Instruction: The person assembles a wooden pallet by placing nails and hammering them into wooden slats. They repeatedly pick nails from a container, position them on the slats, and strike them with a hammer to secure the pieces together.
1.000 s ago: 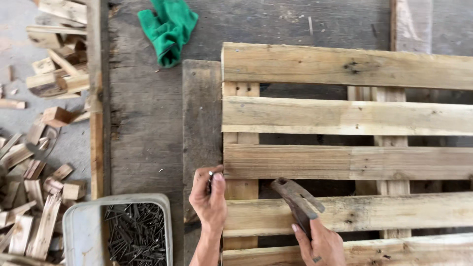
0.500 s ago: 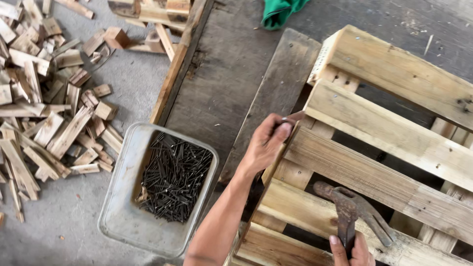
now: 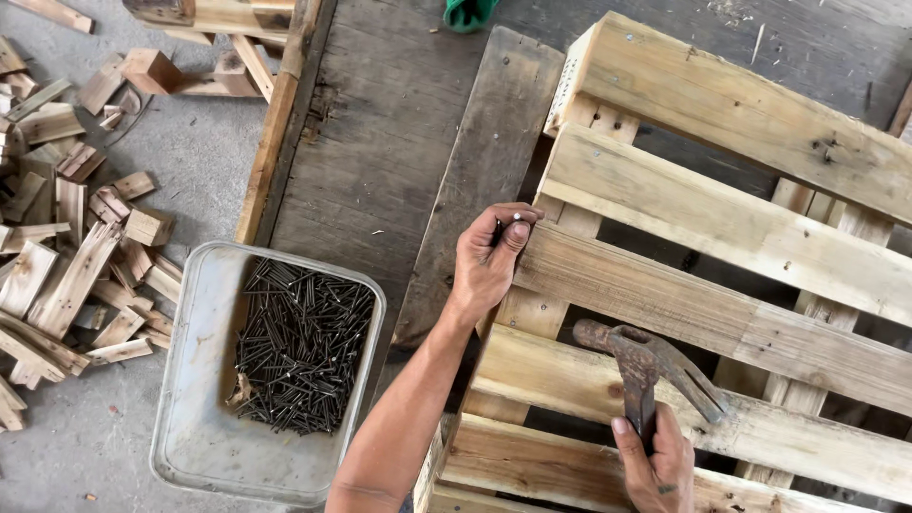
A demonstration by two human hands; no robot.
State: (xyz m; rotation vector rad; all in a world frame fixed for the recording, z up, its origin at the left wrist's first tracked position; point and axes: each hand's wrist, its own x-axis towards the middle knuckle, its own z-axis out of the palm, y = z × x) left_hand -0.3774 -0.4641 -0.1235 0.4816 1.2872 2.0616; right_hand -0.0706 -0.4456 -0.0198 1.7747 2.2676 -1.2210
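Note:
My left hand (image 3: 487,261) pinches a nail (image 3: 514,219) at the left end of a slat of the wooden pallet (image 3: 731,223). The nail's head shows between my thumb and fingers. My right hand (image 3: 655,465) grips the handle of a rusty claw hammer (image 3: 644,366), held above a lower slat with its head to the left and its claw to the right. A grey plastic tub (image 3: 204,451) full of dark nails (image 3: 299,347) sits on the floor left of my forearm.
A weathered board (image 3: 480,180) lies beside the pallet on a dark wooden panel (image 3: 380,142). Several wood offcuts (image 3: 71,256) litter the concrete floor at the left. A green cloth (image 3: 467,11) pokes in at the top edge.
The view swung left and tilted, bringing the nail tub into sight. My left hand stays at the slat's end; the hammer sits lower and nearer to it.

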